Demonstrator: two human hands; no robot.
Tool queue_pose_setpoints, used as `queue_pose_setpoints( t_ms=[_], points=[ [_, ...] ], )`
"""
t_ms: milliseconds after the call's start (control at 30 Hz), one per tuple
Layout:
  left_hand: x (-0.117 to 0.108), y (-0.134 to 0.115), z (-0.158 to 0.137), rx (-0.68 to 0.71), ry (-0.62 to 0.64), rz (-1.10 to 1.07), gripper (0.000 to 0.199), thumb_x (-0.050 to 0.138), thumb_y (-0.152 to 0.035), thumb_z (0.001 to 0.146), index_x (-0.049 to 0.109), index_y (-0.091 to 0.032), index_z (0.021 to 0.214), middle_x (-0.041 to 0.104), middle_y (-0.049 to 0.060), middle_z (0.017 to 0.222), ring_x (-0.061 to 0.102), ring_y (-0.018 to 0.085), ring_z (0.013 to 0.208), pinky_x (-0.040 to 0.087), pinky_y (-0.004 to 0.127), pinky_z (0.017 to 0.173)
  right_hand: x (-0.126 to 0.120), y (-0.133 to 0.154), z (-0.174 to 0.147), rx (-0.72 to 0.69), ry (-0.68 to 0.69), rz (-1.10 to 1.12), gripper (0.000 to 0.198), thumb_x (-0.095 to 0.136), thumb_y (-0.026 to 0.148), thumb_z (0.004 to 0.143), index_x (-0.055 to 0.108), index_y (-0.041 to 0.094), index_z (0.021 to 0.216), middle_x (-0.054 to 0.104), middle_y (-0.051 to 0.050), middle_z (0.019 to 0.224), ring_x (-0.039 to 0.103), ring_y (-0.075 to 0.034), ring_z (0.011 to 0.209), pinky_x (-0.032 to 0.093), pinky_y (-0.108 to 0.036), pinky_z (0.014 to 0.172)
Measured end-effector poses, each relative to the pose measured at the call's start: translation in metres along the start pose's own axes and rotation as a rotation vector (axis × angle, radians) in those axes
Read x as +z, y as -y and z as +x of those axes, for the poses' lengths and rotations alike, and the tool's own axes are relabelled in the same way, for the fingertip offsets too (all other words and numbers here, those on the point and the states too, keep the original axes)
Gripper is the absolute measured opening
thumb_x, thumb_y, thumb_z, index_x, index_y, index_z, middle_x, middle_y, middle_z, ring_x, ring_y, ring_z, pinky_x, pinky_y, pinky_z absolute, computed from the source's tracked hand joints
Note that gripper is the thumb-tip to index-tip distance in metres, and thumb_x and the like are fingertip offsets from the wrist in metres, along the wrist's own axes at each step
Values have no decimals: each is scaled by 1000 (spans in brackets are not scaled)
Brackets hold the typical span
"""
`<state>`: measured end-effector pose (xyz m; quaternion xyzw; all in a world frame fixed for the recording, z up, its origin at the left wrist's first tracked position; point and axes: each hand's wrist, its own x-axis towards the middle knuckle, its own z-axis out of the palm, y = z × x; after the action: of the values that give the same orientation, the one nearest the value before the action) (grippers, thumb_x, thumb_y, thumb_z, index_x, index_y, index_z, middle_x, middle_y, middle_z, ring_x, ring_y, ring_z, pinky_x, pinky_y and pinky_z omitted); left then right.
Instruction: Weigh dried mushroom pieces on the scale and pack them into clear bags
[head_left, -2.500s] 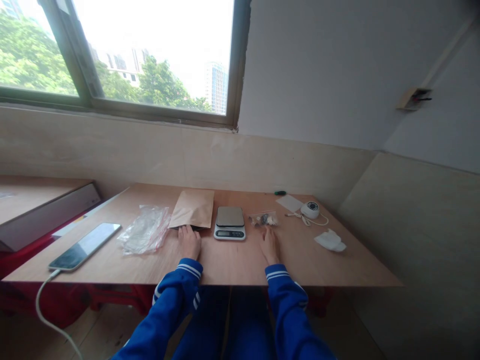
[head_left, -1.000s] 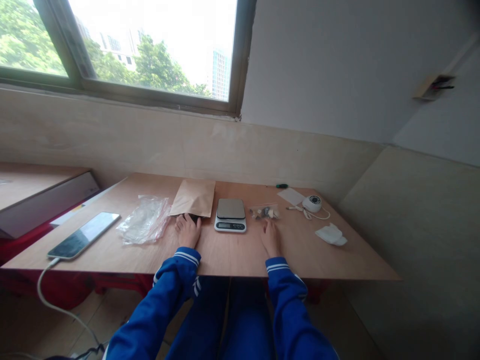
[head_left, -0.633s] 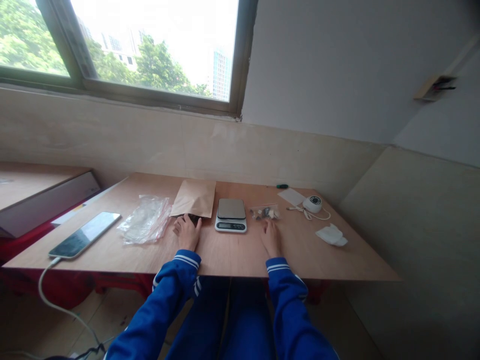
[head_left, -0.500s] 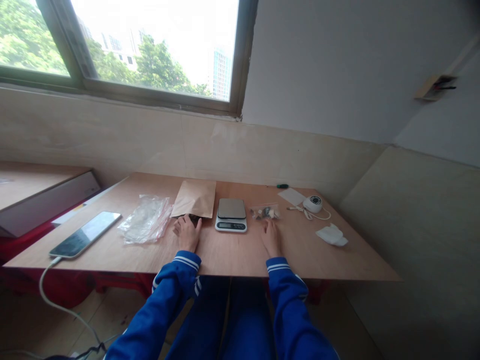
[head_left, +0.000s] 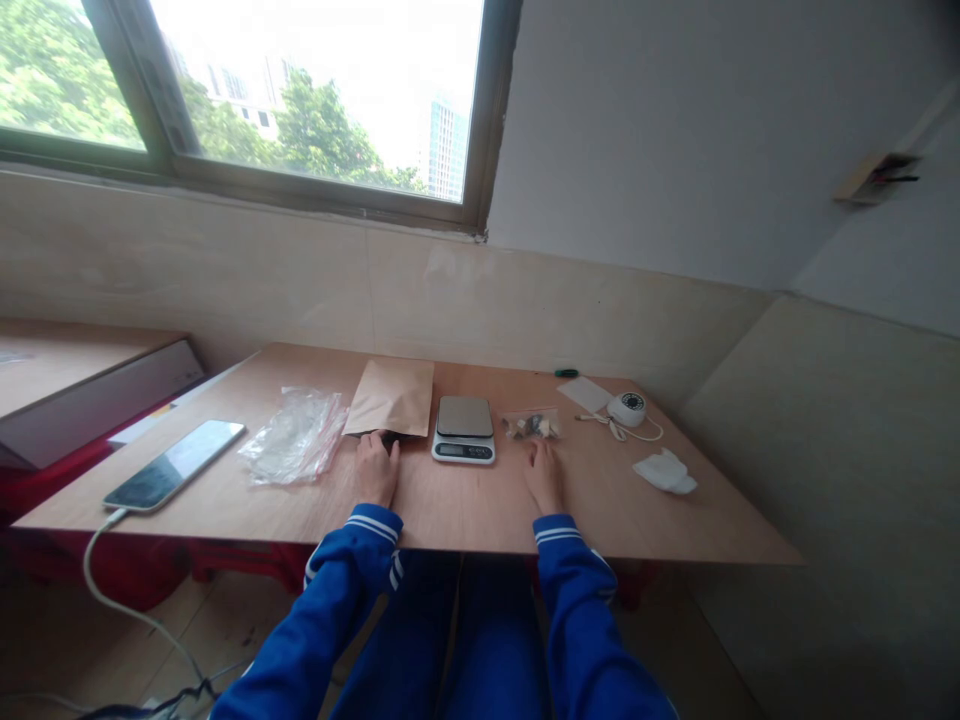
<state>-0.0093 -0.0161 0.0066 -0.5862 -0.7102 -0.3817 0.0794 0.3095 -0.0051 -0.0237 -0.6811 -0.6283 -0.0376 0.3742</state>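
At the mouth of a brown kraft paper bag (head_left: 393, 395), my left hand (head_left: 377, 472) rests with its thumb apart from its fingers. Its fingertips are partly hidden at the bag's edge. Something dark shows in the bag's mouth, too small to name. My right hand (head_left: 544, 478) lies on the table with loosely bent, slightly parted fingers, holding nothing visible. Just beyond it is a small clear zip bag (head_left: 531, 424) with several small dark and pale pieces inside. Between my hands stands a white digital kitchen scale (head_left: 464, 430), nothing on its plate.
Left on the wooden table (head_left: 465, 510) are crumpled clear plastic bags (head_left: 292, 440) and a phone (head_left: 176, 465) on a charging cable. On the right are a white corded round device (head_left: 625, 408), a white paper (head_left: 585, 394), a crumpled tissue (head_left: 666, 470) and a green-handled tool (head_left: 567, 373).
My left hand's fingers have drawn closer together and shifted at the paper bag's mouth. My right hand has barely moved. The view has shifted slightly.
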Motion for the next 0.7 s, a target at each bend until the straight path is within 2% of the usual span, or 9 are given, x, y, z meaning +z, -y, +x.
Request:
queue_pose_setpoints(
  t_ms=[233, 433, 700],
  points=[
    [-6, -2, -1, 20, 45, 76, 30, 47, -33, 85, 57, -10, 103, 56, 14, 96, 54, 28, 89, 46, 41, 81, -2, 1, 0, 8, 6, 20, 35, 35, 16, 84, 58, 11, 110, 61, -16, 111, 54, -25, 107, 42, -38, 94],
    [-9, -3, -2, 22, 64, 17, 28, 44, -33, 88, 64, -18, 101, 53, 10, 95, 54, 25, 88, 47, 37, 81, -6, 4, 0, 13, 21, -1, 34, 36, 16, 84, 59, 11, 109, 61, -16, 110, 55, -25, 106, 42, -38, 93],
    [-14, -3, -5, 33, 90, -24, 28, 42, -35, 91, 65, -20, 99, 52, 10, 99, 54, 22, 87, 47, 33, 76, -9, 7, 1, 20, 24, -2, 34, 36, 15, 84, 59, 12, 108, 63, -15, 109, 55, -23, 104, 41, -34, 92]
  ],
)
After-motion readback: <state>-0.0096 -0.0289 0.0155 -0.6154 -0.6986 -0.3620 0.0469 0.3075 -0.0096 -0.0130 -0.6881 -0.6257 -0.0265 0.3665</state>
